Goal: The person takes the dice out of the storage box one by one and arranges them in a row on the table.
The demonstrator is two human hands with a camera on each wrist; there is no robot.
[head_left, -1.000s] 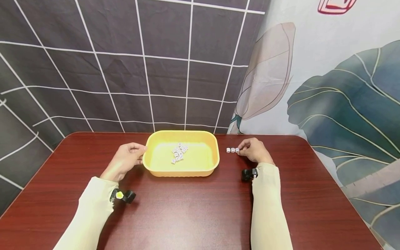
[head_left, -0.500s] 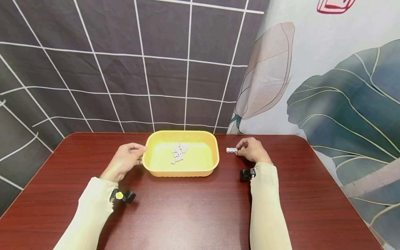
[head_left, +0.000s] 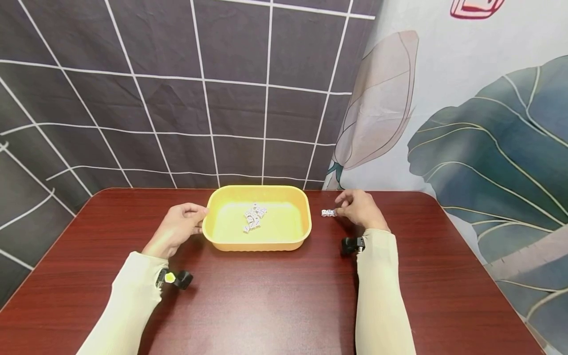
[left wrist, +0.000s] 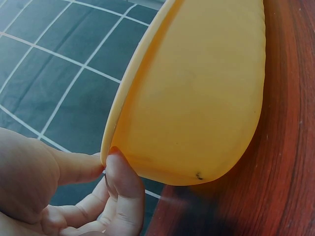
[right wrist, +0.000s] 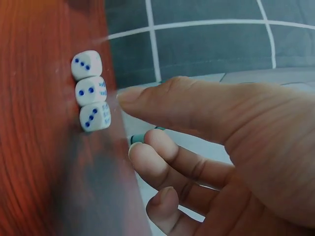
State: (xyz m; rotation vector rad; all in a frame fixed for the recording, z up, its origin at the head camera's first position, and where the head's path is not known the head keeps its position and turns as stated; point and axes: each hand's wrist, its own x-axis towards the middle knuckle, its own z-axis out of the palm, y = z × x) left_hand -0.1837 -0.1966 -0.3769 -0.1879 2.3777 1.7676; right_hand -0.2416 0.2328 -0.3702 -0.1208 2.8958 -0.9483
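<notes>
Dice point(right wrist: 91, 91), three of them, stand in a tight row right of centre in the head frame, touching side by side! In the right wrist view they line up at upper left, the outer two turning three blue dots to the camera, the middle one two. And look at the right hand point(head_left: 361, 212): fingers loosely bent, thumb apart from the fingertips, nothing held between, just beside the row; whether it brushes a die, I can't tell. Over at left of frame, the left hand point(head_left: 177, 228) is clamped on the yellow tray point(head_left: 257, 247), pinching the rim at its left end. That tray sits mid-frame on the red-brown surface point(head_left: 266, 305), with a jumbled white cluster point(head_left: 250, 220) of more dice inside, bunched around its middle. Behind it all, dark gridded cloth point(head_left: 235, 108) fills the upper left, leaf-printed cloth point(head_left: 479, 148) the upper right.
</notes>
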